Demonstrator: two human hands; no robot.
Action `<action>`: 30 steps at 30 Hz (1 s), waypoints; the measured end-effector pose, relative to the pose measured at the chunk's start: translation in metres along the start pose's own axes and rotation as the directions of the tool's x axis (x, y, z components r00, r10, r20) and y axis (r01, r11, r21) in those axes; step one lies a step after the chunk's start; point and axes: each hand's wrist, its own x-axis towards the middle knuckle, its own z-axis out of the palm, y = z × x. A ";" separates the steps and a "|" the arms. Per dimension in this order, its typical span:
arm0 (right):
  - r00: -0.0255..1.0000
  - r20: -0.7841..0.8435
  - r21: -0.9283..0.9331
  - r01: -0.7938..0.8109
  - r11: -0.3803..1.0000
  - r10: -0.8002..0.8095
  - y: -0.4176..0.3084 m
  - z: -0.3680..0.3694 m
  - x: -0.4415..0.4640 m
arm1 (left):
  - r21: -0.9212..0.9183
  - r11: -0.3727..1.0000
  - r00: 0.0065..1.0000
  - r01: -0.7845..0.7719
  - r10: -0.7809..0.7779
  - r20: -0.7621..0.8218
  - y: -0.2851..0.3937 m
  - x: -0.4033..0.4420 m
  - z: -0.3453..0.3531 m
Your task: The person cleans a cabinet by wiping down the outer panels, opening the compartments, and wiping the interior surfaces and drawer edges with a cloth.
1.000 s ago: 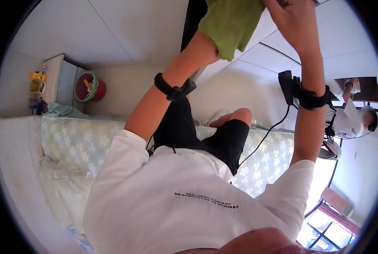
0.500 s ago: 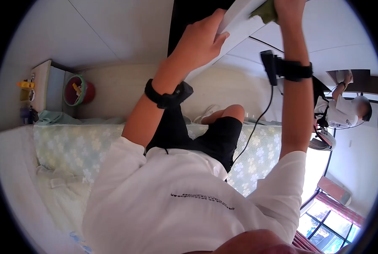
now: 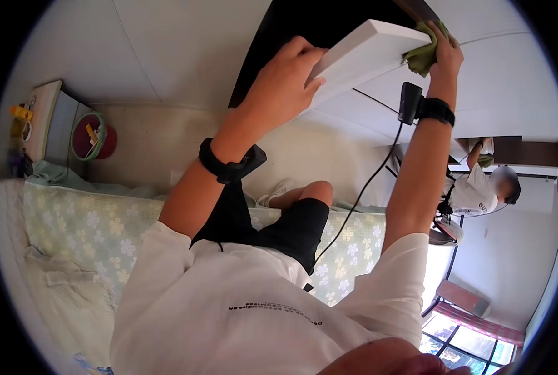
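A white panel [image 3: 360, 59], which looks like an opened cabinet door, juts out at the top centre beside a dark opening. My left hand [image 3: 285, 78] grips its left edge, fingers on the far side and thumb on the near side. At the panel's right end, my right hand [image 3: 446, 55] holds a crumpled green cloth [image 3: 421, 59] against the corner. Each of my wrists wears a black strap with a small box.
A red bucket with a green rim [image 3: 107, 140] stands left by a small cabinet [image 3: 53, 122]. A flowered cover [image 3: 91, 215] lies below. At right, a person in a white shirt [image 3: 472, 190] reaches up near a dark cabinet. A black cable [image 3: 366, 187] hangs from my right wrist.
The cloth has gone from my left forearm to the panel's right end with my right hand. My left hand, hidden behind the cloth before, now shows on the panel. The view has shifted.
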 end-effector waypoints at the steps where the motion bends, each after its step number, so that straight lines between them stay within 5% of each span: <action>1: 0.991 -0.129 0.032 0.049 0.998 -0.044 0.004 0.007 -0.003 | -0.035 0.999 0.999 -0.029 0.028 -0.034 -0.004 0.001 0.002; 2: 0.962 -0.261 0.057 0.099 0.993 -0.081 0.008 0.013 -0.007 | -0.032 0.999 0.999 -0.029 0.028 -0.038 -0.008 0.002 0.003; 8: 0.913 -0.171 -0.079 0.363 0.929 -0.371 -0.023 0.065 -0.101 | -0.126 0.989 0.932 -0.076 0.025 -0.361 -0.034 0.014 0.011; 9: 0.854 -0.165 -0.206 0.459 0.864 -0.493 -0.028 0.072 -0.115 | -0.101 0.992 0.913 -0.080 0.032 -0.408 -0.039 0.018 0.014; 10: 0.849 -0.162 -0.061 0.501 0.863 -0.504 -0.038 0.082 -0.133 | -0.076 0.994 0.891 -0.081 0.038 -0.452 -0.042 0.021 0.016; 15: 0.593 -0.056 -0.308 0.755 0.579 -0.803 0.007 0.077 -0.096 | -0.036 0.993 0.812 -0.110 0.069 -0.579 -0.047 0.030 0.031; 18: 0.653 -0.100 -0.551 0.592 0.588 -0.751 0.031 0.039 -0.047 | -0.030 0.990 0.788 -0.135 0.089 -0.609 -0.054 0.037 0.033; 24: 0.819 -0.275 -0.650 0.227 0.725 -0.504 0.045 -0.006 -0.003 | 0.144 0.977 0.759 -0.158 0.213 -0.615 -0.076 0.056 0.025; 25: 0.816 -0.287 -0.649 0.220 0.728 -0.502 0.049 -0.007 -0.001 | 0.120 0.981 0.765 -0.150 0.192 -0.614 -0.078 0.059 0.025; 28: 0.676 -0.054 -0.494 0.622 0.608 -0.735 0.042 0.016 -0.022 | 0.043 0.990 0.791 -0.133 0.133 -0.597 -0.088 0.068 0.025; 30: 0.758 0.037 -0.494 0.581 0.647 -0.652 0.028 0.025 -0.042 | 0.053 0.981 0.795 -0.187 0.183 -0.579 -0.103 0.079 0.021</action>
